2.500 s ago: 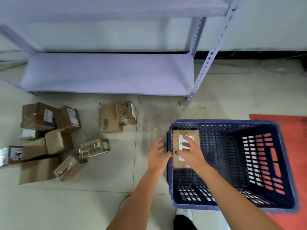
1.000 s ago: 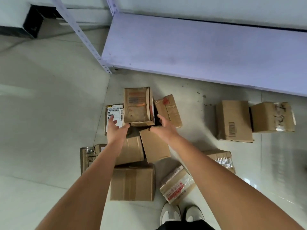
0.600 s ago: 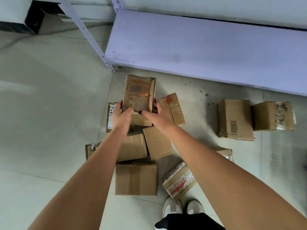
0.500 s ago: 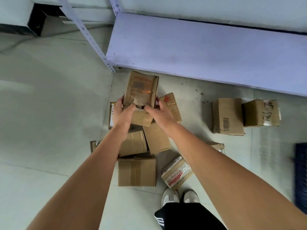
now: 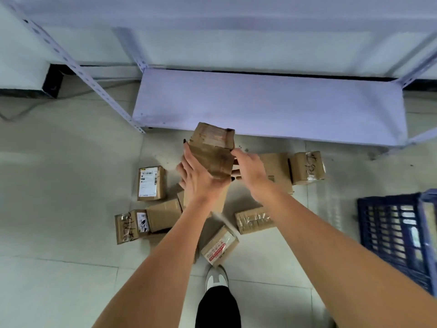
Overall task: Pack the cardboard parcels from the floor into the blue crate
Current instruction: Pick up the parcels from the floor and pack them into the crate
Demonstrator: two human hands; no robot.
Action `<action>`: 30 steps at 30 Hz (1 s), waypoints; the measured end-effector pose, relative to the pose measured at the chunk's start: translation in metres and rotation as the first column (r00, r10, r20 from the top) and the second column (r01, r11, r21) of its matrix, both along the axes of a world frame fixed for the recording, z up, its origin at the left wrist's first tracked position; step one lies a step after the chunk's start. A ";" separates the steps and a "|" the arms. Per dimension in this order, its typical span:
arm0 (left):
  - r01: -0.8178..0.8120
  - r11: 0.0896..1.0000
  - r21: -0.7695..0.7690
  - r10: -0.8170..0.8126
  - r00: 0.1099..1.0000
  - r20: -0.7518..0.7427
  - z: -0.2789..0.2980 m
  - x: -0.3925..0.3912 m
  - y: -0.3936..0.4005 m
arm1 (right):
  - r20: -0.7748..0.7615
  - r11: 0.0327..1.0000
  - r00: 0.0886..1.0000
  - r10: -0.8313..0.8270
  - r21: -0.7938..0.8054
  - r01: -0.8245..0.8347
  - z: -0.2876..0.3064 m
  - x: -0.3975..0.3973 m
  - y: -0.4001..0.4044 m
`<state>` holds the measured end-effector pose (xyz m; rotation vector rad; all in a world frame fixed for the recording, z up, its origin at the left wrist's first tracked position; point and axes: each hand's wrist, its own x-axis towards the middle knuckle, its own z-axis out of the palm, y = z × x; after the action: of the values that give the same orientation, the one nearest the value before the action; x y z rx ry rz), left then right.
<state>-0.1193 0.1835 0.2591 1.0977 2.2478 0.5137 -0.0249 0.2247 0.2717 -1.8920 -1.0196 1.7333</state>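
Note:
A brown cardboard parcel (image 5: 212, 147) with worn tape is lifted above the floor, held between both hands. My left hand (image 5: 198, 178) grips its left side and underside, and my right hand (image 5: 248, 169) grips its right side. Below them several more parcels lie on the tiled floor, among them one with a white label (image 5: 151, 183), a pair at the left (image 5: 144, 223), one with a red-printed label (image 5: 220, 247) and a taped one (image 5: 255, 220). The blue crate (image 5: 397, 235) stands at the right edge, partly cut off.
A lilac metal shelf (image 5: 267, 105) with perforated uprights stands low behind the parcels. Two parcels (image 5: 305, 168) lie near its front edge at the right. My shoe (image 5: 216, 276) and dark trouser leg are at the bottom centre. Open floor spreads to the left.
Both hands left the crate, reached into the pile, took the worn parcel and lifted it off the floor. The view has swung right, bringing the crate back into sight.

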 end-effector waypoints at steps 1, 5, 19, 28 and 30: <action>-0.018 1.000 -0.002 0.018 1.000 -0.024 0.002 0.020 -0.002 | -0.003 1.000 1.000 -0.015 0.005 0.015 0.003 0.017 -0.003; -0.095 0.995 -0.018 0.093 0.990 -0.102 0.014 0.105 -0.016 | -0.040 0.997 0.997 -0.063 0.051 0.065 0.008 0.094 -0.026; -0.162 0.972 -0.173 0.217 0.900 0.378 0.039 0.299 -0.049 | 0.092 0.965 0.970 0.225 0.120 -0.235 -0.008 0.327 -0.092; -0.128 0.979 -0.159 0.204 0.642 0.739 0.023 0.340 -0.070 | -0.018 0.993 0.993 -0.117 -0.021 0.117 -0.016 0.412 -0.108; -0.120 0.986 -0.118 0.167 0.629 0.759 0.024 0.361 -0.074 | 0.050 0.986 0.986 -0.161 0.057 0.158 -0.011 0.422 -0.110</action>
<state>0.2416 0.1100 0.2827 0.4945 1.5569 0.8005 0.3969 0.1151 0.2603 -1.9401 -0.8964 1.5584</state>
